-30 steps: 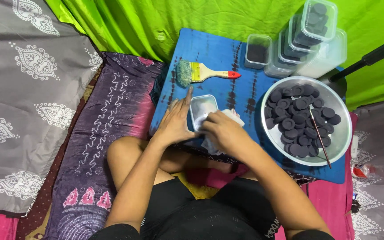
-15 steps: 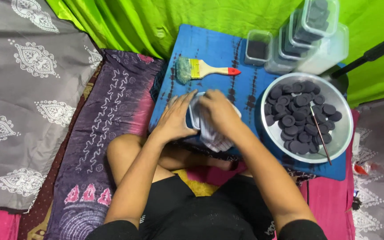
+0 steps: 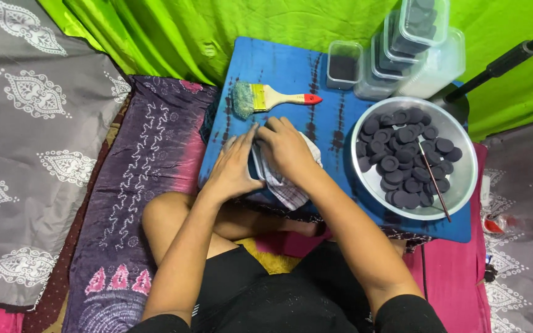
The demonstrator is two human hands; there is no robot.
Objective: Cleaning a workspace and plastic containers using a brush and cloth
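Left hand point(image 3: 232, 169) curled round a small clear container point(image 3: 255, 165) on the blue board point(image 3: 291, 74) — steadying it. Right hand point(image 3: 288, 148) closed on a striped cloth point(image 3: 288, 188), pressed into it: wiping step. Next — cloth out, hold kept level. Dish of dark discs point(image 3: 411, 157) sits right.

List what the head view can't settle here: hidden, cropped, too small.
- Small container: mostly hidden by the left hand, right hand and cloth; contents unseen.
- Stacked tubs: cut off by the top edge.
- Bottle: cropped at the right edge.
- Black rod: runs out of frame.
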